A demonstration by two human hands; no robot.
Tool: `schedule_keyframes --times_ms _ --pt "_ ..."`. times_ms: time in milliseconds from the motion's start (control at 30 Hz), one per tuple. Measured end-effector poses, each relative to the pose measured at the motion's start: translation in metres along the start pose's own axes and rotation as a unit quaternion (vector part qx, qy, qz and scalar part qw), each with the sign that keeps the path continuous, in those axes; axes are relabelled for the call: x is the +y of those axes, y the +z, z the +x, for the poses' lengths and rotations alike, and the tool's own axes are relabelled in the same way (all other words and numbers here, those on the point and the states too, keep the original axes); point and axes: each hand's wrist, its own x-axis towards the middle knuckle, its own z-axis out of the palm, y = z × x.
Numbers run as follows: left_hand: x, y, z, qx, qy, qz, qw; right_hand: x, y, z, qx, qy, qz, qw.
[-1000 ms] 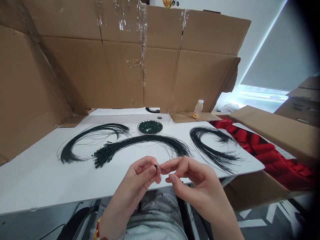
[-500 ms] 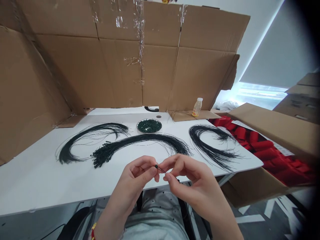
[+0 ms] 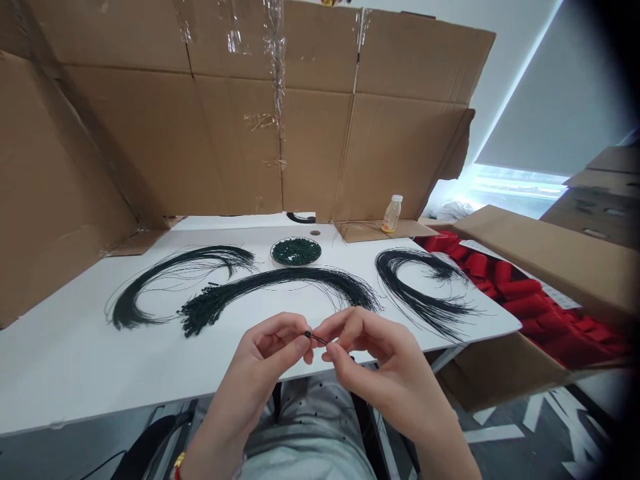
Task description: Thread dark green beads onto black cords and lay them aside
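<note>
Above the table's front edge, my left hand [image 3: 273,353] pinches a small dark bead [image 3: 307,334] between thumb and fingertips. Thin dark cord [image 3: 319,340] runs from the bead to my right hand [image 3: 370,350], whose thumb and forefinger are closed on it. Just beyond my hands lies a bundle of dark cords [image 3: 280,277], its left end thick with small knobbly pieces. Another cord bundle [image 3: 130,303] curves on the left, and a third [image 3: 395,280] is coiled on the right. Behind them stands a round dish [image 3: 296,265] of small dark green pieces.
Cardboard panels [image 3: 225,147] wall off the back and left of the white table [image 3: 100,373]. A small bottle [image 3: 393,213] stands at the back right on a cardboard flap. An open carton [image 3: 505,363] holding red rolls [image 3: 520,290] sits beyond the table's right edge.
The view has shifted slightly. My hands keep almost the same pose, and the cord between them now shows as two slightly bowed strands at the bead.
</note>
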Motion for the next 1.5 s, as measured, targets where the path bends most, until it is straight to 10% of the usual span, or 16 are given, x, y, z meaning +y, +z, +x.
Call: schedule_keyframes --times_ms 1500 --pt "0.004 0.012 -0.007 0.109 0.044 -0.090 0.989 0.000 -0.004 0.004 -0.024 0.036 0.040 0.998"
